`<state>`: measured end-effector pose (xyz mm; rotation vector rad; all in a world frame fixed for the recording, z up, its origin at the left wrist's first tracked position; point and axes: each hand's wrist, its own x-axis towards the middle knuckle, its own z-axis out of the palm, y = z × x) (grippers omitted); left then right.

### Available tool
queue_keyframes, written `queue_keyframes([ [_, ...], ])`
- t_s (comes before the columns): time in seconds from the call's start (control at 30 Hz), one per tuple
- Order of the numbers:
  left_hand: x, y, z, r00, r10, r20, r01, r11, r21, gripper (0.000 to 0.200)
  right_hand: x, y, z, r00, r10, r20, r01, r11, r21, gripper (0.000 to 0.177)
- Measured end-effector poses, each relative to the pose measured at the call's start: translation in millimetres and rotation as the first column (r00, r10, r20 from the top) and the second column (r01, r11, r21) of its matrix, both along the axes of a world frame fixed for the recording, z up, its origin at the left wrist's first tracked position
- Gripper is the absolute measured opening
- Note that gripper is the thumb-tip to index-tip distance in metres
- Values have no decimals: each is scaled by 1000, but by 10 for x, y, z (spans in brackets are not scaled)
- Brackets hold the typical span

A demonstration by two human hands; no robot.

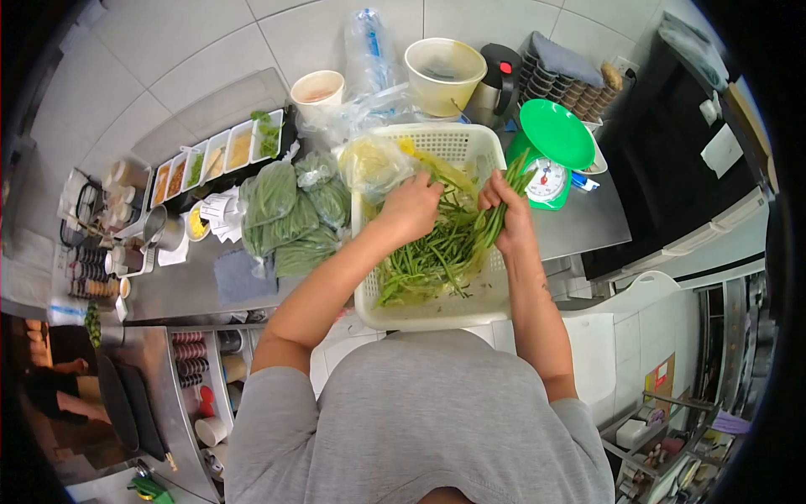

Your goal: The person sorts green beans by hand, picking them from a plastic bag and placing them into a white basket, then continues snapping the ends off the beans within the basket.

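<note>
A white perforated plastic basket (365, 312) sits in front of me, with loose long green stems (428, 256) and a yellowish plastic bag inside. My right hand (514, 220) is wrapped round a bunch of green stems (495, 223) at the basket's right side, their ends sticking up past the fingers. My left hand (413, 208) is over the basket's middle left, its fingers curled in at the stems and bag. What those fingers hold is hidden. Beside its wrist, a transparent bag of pale yellow pieces (371, 165) rests on the basket's left rim.
Bagged green vegetables (290, 210) are piled left of the basket. A green kitchen scale (554, 139) stands to its right. Behind are a yellowish tub (445, 80) and a steel jug (494, 92). Further left are a topping tray (218, 155) and a blue-grey cloth (245, 275).
</note>
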<state>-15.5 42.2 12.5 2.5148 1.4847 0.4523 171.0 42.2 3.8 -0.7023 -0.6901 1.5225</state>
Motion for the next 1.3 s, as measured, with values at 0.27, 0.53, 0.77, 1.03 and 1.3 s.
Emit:
queue_keyframes([
  [0.27,225,303,-33,994,-101,39,102,994,-26,18,-35,-31,61,961,-106,256,148,978,-149,17],
  [0.53,258,550,-153,961,-104,257,132,987,-94,25,-55,-32,17,894,-47,445,135,976,-168,17],
  [0.77,133,203,272,547,117,829,263,916,-303,32,-232,-140,117,838,53,544,-40,999,-36,20],
  [1.03,-116,35,291,752,-63,656,103,994,-22,18,-201,-190,198,802,215,558,-213,975,-71,14],
  [1.3,-175,9,259,843,-162,513,167,985,36,10,-212,-218,139,643,275,715,-309,947,-85,19],
])
